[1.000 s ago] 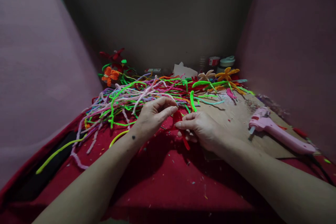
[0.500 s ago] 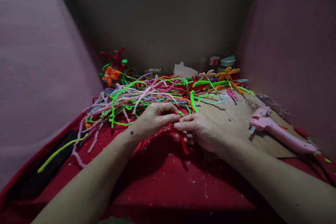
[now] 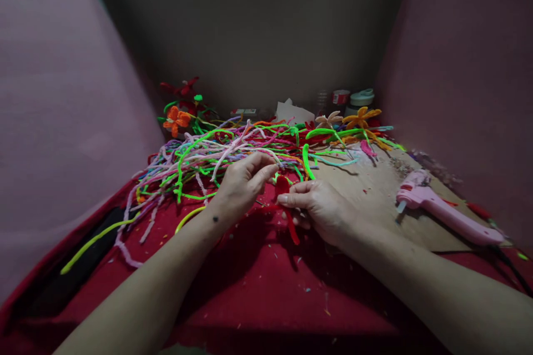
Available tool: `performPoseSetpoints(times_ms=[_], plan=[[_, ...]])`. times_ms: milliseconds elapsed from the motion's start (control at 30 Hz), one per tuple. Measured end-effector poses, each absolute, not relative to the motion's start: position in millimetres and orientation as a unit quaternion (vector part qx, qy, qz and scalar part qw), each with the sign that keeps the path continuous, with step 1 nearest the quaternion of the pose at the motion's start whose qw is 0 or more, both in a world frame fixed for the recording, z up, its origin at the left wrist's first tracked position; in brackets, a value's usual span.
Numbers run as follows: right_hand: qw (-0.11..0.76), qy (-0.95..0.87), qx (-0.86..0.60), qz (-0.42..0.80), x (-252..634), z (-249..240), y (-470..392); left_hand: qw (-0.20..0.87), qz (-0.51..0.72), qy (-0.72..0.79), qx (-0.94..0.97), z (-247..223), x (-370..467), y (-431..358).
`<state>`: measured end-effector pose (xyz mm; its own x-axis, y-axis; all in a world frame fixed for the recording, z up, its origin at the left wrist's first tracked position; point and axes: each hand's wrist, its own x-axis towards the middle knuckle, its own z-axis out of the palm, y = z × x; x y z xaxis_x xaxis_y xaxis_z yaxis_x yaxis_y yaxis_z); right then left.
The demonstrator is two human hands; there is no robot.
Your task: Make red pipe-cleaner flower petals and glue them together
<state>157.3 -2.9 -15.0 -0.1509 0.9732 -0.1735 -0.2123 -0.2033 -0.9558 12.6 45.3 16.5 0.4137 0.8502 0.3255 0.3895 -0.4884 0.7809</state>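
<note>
- The table (image 3: 266, 299), covered in deep red cloth, lies under both hands and reaches out past them on either side.
- Beyond the hands, mostly past the left one, spreads a tangled heap of fuzzy stems (image 3: 233, 147) in pink, white, lilac, green and other colours.
- A tan board (image 3: 377, 194) lies beyond and to the right of the right hand, its near edge partly behind that forearm.
- A dark flat item (image 3: 62, 277) lies well to the left of the left hand, with the end of a yellow-green stem (image 3: 95, 241) across it.
- A pink glue gun (image 3: 449, 211) rests to the right of the right hand, its nozzle pointing left.
- The right hand (image 3: 318, 205) is clamped on a red fuzzy piece (image 3: 293, 227), pinching it between thumb and fingers.
- The left hand (image 3: 244, 180) is just beside that piece, thumb and forefinger tips close together; whether anything is between them I cannot tell.
- The red fuzzy piece stands out above and below the right hand's fingertips.
- Beyond the right hand, an amber flower (image 3: 361, 117) sits at the far side.
- Beyond and left of the left hand is a smaller orange flower (image 3: 177, 120).
- Tiny scraps dot the cloth nearer than the hands.
</note>
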Motion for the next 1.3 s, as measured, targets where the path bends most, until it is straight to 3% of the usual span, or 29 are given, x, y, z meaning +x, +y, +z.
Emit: performPoseSetpoints(times_ms=[100, 200, 267, 400, 467, 567, 700, 800, 867, 967, 1300], plan=[[0.507, -0.413, -0.44, 0.616, 159.7, -14.9, -0.6, 0.425, 0.282, 0.433, 0.743, 24.9, 10.2, 46.5], [0.533, -0.391, -0.438, 0.609, 161.5, -14.1, 2.0, 0.424, 0.204, 0.412, 0.78, 27.4, 8.3, 46.1], [0.539, -0.391, -0.45, 0.595, 161.6, -14.8, 3.2, 0.337, 0.214, 0.385, 0.832, 23.2, 8.3, 45.2], [0.563, -0.392, -0.46, 0.564, 160.7, -18.6, 4.6, 0.038, 0.287, 0.315, 0.904, 10.3, 10.0, 43.7], [0.577, -0.384, -0.447, 0.566, 160.8, -19.1, 4.8, -0.013, 0.307, 0.3, 0.903, 8.3, 10.3, 43.8], [0.587, -0.369, -0.431, 0.577, 162.0, -16.1, 4.7, 0.062, 0.362, 0.354, 0.86, 12.8, 9.9, 45.3], [0.608, -0.33, -0.4, 0.601, 164.0, -10.2, 5.6, 0.303, 0.416, 0.454, 0.727, 15.4, 11.1, 48.5], [0.626, -0.297, -0.374, 0.616, 163.9, -8.5, 6.8, 0.505, 0.384, 0.418, 0.65, 7.5, 15.8, 48.0], [0.633, -0.293, -0.364, 0.618, 162.9, -8.7, 6.7, 0.584, 0.357, 0.372, 0.628, 1.4, 21.0, 44.8], [0.63, -0.304, -0.349, 0.624, 161.4, -10.5, 6.1, 0.616, 0.357, 0.342, 0.613, -2.9, 29.0, 37.9], [0.594, -0.384, -0.378, 0.598, 163.5, -12.9, 6.7, 0.566, 0.386, 0.362, 0.633, 3.5, 31.3, 33.8]])
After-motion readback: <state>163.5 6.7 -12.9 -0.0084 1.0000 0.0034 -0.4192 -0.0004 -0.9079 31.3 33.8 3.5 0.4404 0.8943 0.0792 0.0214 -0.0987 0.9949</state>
